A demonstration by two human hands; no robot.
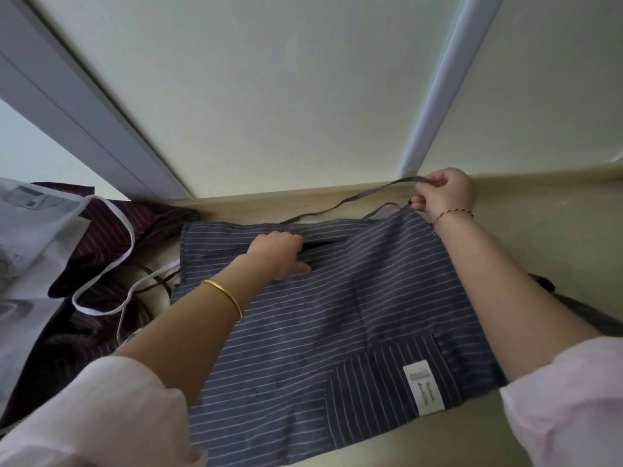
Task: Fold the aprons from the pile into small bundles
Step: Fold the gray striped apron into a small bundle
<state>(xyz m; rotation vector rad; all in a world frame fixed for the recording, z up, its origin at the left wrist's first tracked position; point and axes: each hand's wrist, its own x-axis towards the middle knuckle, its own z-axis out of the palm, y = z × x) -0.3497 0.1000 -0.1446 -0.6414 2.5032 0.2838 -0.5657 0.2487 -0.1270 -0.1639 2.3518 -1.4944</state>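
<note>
Right hand: the thumb and fingers are closed on a thin grey strap, held raised at the far right. The lower fingers of the same hand pinch the far right corner of the blue striped apron. A thread bracelet is on that wrist.

Left hand: the fingers are pushed under a fold at the apron's far edge and are hidden. Whether they grip cannot be told. The thumb lies on the cloth. A gold bangle is on that wrist.

The apron lies spread on a beige surface, centre of view, with a white label at near right.

A pile at left holds a maroon striped apron, a white cloth and a white strap. It reaches up to the blue apron's left edge.
</note>
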